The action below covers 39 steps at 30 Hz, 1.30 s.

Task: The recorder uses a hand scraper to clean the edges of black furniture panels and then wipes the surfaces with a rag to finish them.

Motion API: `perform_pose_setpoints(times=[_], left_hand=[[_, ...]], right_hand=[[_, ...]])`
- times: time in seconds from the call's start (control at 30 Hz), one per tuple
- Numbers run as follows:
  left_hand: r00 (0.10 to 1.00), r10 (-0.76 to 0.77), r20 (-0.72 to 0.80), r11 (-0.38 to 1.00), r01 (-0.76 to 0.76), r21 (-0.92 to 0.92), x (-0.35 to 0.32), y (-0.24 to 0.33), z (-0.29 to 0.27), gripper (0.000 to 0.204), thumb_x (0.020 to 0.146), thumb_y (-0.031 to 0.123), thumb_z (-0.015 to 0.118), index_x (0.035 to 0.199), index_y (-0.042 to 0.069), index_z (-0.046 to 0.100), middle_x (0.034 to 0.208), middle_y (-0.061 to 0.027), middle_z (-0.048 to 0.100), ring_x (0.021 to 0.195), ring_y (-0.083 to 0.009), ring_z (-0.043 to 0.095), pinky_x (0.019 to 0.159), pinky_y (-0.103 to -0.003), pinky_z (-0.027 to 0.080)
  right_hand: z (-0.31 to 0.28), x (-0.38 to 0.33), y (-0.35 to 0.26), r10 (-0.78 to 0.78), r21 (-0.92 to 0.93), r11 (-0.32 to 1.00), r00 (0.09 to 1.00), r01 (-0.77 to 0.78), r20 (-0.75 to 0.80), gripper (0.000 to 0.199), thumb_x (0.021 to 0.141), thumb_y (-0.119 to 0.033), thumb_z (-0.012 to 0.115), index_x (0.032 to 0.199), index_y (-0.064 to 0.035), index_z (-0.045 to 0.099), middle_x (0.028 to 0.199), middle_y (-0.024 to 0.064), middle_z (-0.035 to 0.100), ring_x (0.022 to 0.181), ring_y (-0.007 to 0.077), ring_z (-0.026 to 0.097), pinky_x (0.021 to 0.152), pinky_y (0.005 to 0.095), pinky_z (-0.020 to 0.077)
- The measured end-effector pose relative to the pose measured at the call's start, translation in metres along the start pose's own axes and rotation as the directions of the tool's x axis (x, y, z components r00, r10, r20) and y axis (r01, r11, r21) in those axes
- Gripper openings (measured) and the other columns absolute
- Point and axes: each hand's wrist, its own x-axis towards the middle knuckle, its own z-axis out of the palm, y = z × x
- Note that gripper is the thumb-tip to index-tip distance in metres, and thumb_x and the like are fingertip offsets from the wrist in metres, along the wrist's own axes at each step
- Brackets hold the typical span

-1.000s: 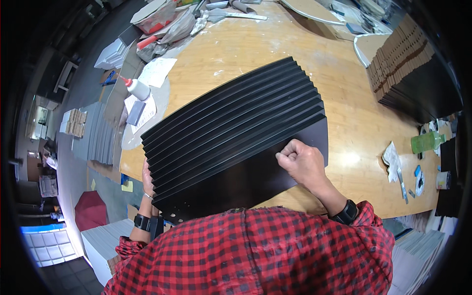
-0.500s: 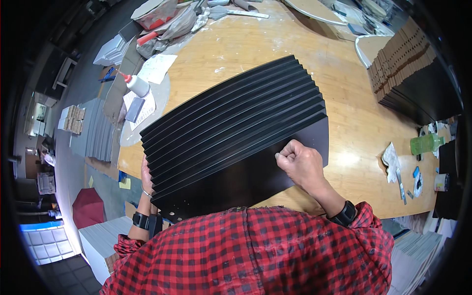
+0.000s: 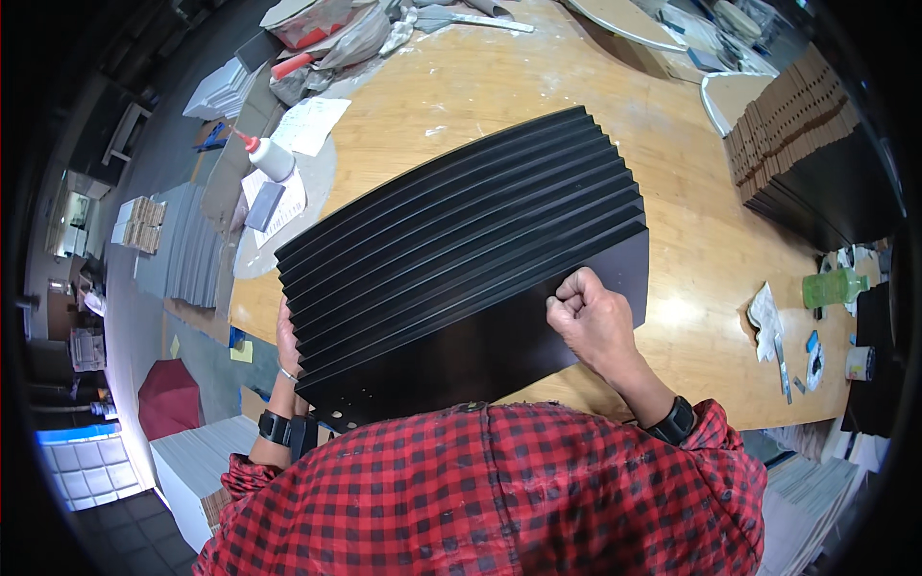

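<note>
A stack of long black panels [image 3: 451, 221] lies slantwise on the table in front of me, fanned so that their edges form even steps. The panel nearest me shows a wide, smooth black face [image 3: 432, 355] with a few pale specks at its lower left. My left hand [image 3: 287, 338] rests along the left ends of the panels, its visible fingers straight and partly hidden by them. Over the right part of the smooth face, my right hand [image 3: 595, 317] is curled into a fist, thumb against the fingers. Whatever it may hold is hidden.
The wooden table [image 3: 682, 278] carries a white glue bottle [image 3: 271, 158] with a red tip and a grey block [image 3: 264, 206] on the left. At right stand a tall stack of brown-edged boards [image 3: 797, 144], a green bottle [image 3: 834, 286] and a crumpled white cloth [image 3: 764, 322].
The whole view has shifted slightly. Both hands keep nearly the same place and shape against the black panels.
</note>
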Motion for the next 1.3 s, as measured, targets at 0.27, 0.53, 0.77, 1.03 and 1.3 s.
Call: perform_pose_setpoints(times=[0.27,0.53,0.77,1.03,1.3], left_hand=[[0.999,0.042,0.013,0.992,-0.043,0.117,0.014,-0.035,-0.075,0.045,0.091,0.011,0.022,0.133,-0.002,0.032,0.131,-0.0106,0.043,0.117,-0.0175,0.044,0.102,-0.03,0.032],[0.995,0.081,-0.059,0.986,-0.071,0.152,0.018,-0.039,-0.057,0.044,0.093,0.015,0.023,0.133,-0.002,0.033,0.135,-0.0089,0.039,0.121,-0.0164,0.04,0.104,-0.028,0.028],[0.993,0.051,-0.104,0.988,-0.036,0.149,0.011,-0.031,-0.033,0.045,0.098,0.025,0.028,0.134,-0.001,0.032,0.135,-0.0082,0.039,0.122,-0.0152,0.039,0.104,-0.026,0.027],[0.995,0.102,-0.013,0.987,-0.1,0.127,0.003,-0.018,-0.017,0.042,0.097,0.024,0.029,0.132,0.002,0.035,0.128,-0.0068,0.046,0.113,-0.0145,0.048,0.098,-0.028,0.037],[0.963,0.082,-0.255,0.959,-0.006,0.284,0.0,-0.004,0.024,0.048,0.096,0.032,0.035,0.131,0.0,0.039,0.132,-0.0048,0.042,0.121,-0.0133,0.037,0.103,-0.024,0.024]], right_hand=[[0.019,-0.008,-0.018,-0.304,-0.251,0.925,0.951,0.284,-0.045,0.03,0.072,-0.028,0.069,0.083,-0.0065,0.051,0.054,0.0052,0.055,0.051,0.0213,0.057,0.051,0.0321,0.0447],[0.036,0.005,-0.066,-0.336,-0.142,0.911,0.896,0.387,0.291,0.03,0.08,-0.025,0.058,0.097,-0.0053,0.045,0.056,0.0105,0.059,0.055,0.0308,0.06,0.053,0.0419,0.0469],[0.033,-0.001,-0.063,-0.216,-0.204,0.929,0.901,0.309,0.376,0.034,0.079,-0.026,0.059,0.103,-0.0052,0.046,0.054,0.0091,0.058,0.055,0.0315,0.061,0.055,0.0434,0.0464],[0.04,-0.004,-0.063,-0.21,-0.171,0.949,0.937,0.263,0.279,0.029,0.073,-0.018,0.065,0.093,-0.0058,0.049,0.053,0.0014,0.057,0.049,0.0207,0.059,0.05,0.0327,0.0447],[0.04,-0.004,-0.058,-0.192,-0.205,0.945,0.939,0.256,0.286,0.03,0.077,-0.023,0.061,0.098,-0.0071,0.048,0.052,0.001,0.057,0.05,0.0241,0.059,0.05,0.0374,0.0452]])
